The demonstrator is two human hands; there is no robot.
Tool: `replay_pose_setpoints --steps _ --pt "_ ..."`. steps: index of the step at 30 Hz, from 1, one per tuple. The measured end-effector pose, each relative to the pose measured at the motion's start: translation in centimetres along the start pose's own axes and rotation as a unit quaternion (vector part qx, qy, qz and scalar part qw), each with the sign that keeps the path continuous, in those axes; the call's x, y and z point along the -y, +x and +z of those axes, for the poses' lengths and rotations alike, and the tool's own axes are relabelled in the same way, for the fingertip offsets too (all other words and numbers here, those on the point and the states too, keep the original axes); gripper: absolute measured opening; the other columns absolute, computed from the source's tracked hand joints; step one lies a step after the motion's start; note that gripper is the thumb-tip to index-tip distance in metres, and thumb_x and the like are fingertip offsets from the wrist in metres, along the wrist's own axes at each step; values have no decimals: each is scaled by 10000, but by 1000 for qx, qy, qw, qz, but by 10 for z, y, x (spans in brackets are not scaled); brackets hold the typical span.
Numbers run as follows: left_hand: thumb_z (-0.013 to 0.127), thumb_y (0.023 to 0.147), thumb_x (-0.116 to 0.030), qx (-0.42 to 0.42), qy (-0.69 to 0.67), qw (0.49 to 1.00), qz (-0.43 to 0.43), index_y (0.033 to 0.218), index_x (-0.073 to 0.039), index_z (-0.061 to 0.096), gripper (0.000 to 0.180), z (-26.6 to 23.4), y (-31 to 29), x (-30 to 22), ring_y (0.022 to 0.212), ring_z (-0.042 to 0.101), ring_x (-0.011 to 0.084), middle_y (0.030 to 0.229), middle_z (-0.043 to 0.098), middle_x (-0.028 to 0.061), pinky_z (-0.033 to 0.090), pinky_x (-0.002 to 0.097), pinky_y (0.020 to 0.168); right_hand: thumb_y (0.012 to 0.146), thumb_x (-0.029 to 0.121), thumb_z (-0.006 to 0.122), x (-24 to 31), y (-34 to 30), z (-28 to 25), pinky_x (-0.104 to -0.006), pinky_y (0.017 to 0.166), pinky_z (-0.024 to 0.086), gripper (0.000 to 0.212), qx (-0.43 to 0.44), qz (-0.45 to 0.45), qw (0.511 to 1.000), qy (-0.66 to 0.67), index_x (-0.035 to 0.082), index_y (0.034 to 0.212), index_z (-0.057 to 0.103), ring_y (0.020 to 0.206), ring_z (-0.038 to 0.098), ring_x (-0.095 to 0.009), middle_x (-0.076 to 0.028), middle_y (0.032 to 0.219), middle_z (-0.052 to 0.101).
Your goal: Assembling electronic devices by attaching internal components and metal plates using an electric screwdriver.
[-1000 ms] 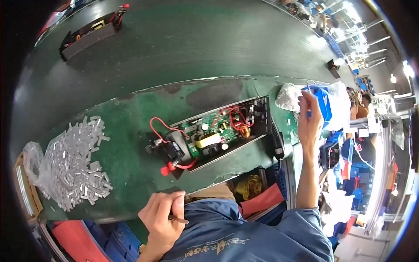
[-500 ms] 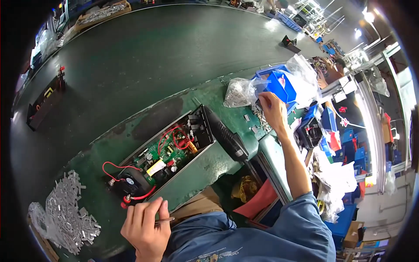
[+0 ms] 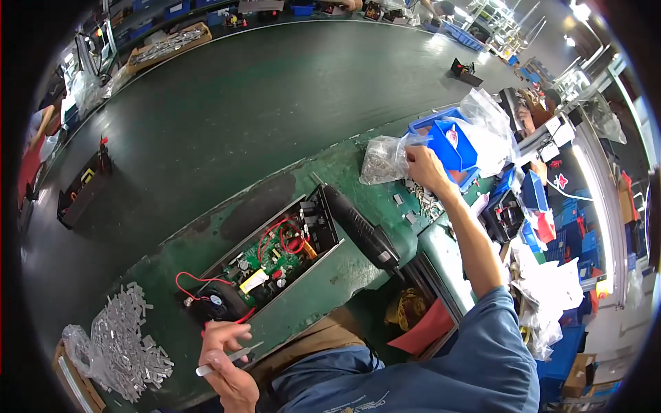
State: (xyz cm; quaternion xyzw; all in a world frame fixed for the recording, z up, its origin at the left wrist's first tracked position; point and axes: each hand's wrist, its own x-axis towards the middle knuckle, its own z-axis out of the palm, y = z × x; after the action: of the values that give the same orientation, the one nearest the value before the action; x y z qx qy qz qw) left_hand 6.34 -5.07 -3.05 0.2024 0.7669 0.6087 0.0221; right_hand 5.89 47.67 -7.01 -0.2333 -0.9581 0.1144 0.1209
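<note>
My right hand [image 3: 427,167] reaches to the mouth of a clear plastic bag [image 3: 380,160] of small pale parts. Its fingers are curled together against the plastic, and whatever they pinch is hidden. Close to my body, my left hand [image 3: 228,361] holds slim silver tweezers [image 3: 237,355], with some fingers raised. Just beyond that hand lies an open metal case [image 3: 292,268] with a green circuit board, red wires and a black fan [image 3: 215,301]. A black power screwdriver [image 3: 358,230] lies along the right end of the case.
Blue bins [image 3: 458,144] stand beside the bag, with loose metal pieces [image 3: 425,201] below. A heap of small silver parts [image 3: 131,341] covers the left bench. Beyond the bench edge, another case [image 3: 86,189] sits on the dark green surface [image 3: 275,89]. Another person's hand [image 3: 527,120] is at far right.
My right hand has moved from over the blue bin down to the bag's mouth. My left hand has turned, so more of the tweezers shows. The whole view has shifted slightly.
</note>
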Motion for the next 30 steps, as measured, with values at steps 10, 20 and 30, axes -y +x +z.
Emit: replay_pose_setpoints --steps 10,20,30 --pt "218 1137 -403 40 -39 997 45 959 73 606 638 9 13 -2 782 690 252 983 651 198 590 345 683 860 143 594 -9 21 8 -534 746 563 187 -4 50 989 -141 19 862 733 870 715 -431 -249 854 714" --pt "428 1094 -170 16 -63 998 11 991 74 631 334 -6 11 -7 873 688 224 1017 671 174 574 328 806 814 150 654 2 15 -5 -485 766 556 211 10 8 997 -70 65 972 765 884 720 -400 -220 926 732" --pt "605 996 43 -3 -186 979 -80 1202 66 520 224 -2 19 -7 1056 699 201 1163 710 184 550 315 965 980 225 681 109 -73 -51 -306 634 527 195 -196 40 979 27 81 1094 745 696 703 -170 -107 822 748"
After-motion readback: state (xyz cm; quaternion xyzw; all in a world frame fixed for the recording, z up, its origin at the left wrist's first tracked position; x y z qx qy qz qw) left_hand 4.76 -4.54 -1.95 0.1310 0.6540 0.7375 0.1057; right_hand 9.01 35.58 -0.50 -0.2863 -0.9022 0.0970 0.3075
